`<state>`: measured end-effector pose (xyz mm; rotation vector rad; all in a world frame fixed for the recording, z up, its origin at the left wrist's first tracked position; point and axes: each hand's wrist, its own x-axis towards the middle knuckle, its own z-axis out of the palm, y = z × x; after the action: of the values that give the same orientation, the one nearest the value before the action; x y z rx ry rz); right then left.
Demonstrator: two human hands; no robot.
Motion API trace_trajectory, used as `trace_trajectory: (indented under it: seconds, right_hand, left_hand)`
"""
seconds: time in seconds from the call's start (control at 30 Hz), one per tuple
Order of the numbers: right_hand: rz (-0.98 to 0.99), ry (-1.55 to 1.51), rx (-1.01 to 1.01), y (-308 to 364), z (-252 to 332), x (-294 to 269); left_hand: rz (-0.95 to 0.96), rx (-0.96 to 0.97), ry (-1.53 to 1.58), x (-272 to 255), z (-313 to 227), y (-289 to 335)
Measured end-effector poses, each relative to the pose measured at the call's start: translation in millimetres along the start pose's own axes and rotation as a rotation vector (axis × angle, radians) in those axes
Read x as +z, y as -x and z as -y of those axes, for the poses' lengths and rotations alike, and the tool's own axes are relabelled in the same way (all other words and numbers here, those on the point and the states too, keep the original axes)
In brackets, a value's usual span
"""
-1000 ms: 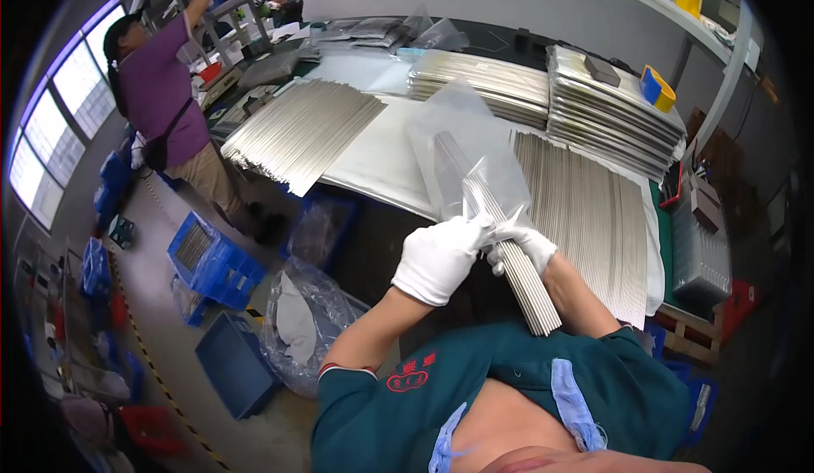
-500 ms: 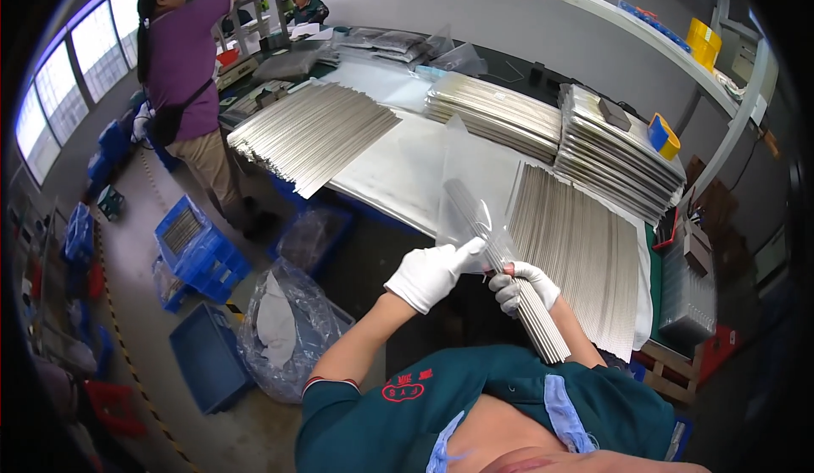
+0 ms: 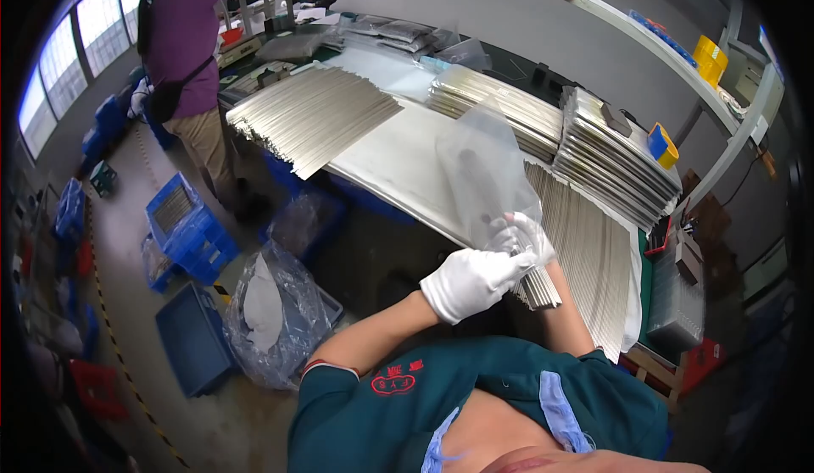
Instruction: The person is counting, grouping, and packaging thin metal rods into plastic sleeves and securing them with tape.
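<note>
My left hand, in a white glove, pinches the lower edge of a clear plastic bag. My right hand, also gloved with some fingertips bare, is closed around a bundle of thin silvery metal rods. The bag is drawn over most of the bundle, whose near ends stick out below my hands. Through the film the rods' upper part shows only dimly, and some right-hand fingers are blurred by it. Beside my right forearm lies a wide row of similar rods on the table.
Another spread of rods lies at the table's left. Bagged rod stacks stand at the back right, with a yellow-and-blue tape roll on top. A shelf rail crosses above. Blue crates stand on the floor; a person in purple stands far left.
The bag has come down over the rods, covering most of the bundle. My left hand has moved right and nearer, beside my right hand. My right hand has risen slightly.
</note>
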<state>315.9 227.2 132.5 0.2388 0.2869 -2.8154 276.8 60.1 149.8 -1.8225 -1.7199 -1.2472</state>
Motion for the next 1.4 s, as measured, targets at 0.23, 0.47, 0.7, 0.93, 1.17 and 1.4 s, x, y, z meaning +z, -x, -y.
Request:
trace_trajectory:
  seconds: [0.23,0.47,0.7,0.93,1.17,1.4]
  right_hand:
    - [-0.499,1.101,-0.273,-63.2,3.5,-8.7]
    - [-0.741,1.643,-0.513,-156.0,56.7,-54.1]
    - [-0.960,2.171,-0.502,-180.2,35.5,-13.9]
    - [-0.844,2.108,-0.853,-145.3,12.3,-11.9]
    - [-1.003,2.117,-0.558,-90.9,-1.5,-3.6]
    - [-0.896,1.863,-0.782,-89.8,-20.7,-24.5]
  left_hand:
    - [0.343,0.090,-0.107,45.6,-2.8,-14.6]
    - [0.139,0.071,-0.206,19.5,24.2,-13.6]
    - [-0.237,-0.083,-0.385,31.2,48.0,17.9]
    - [-0.387,-0.836,-0.390,62.4,62.8,64.9]
    - [-0.237,-1.363,0.276,82.5,80.9,71.9]
    - [0.025,-0.807,-0.506,69.5,101.7,86.7]
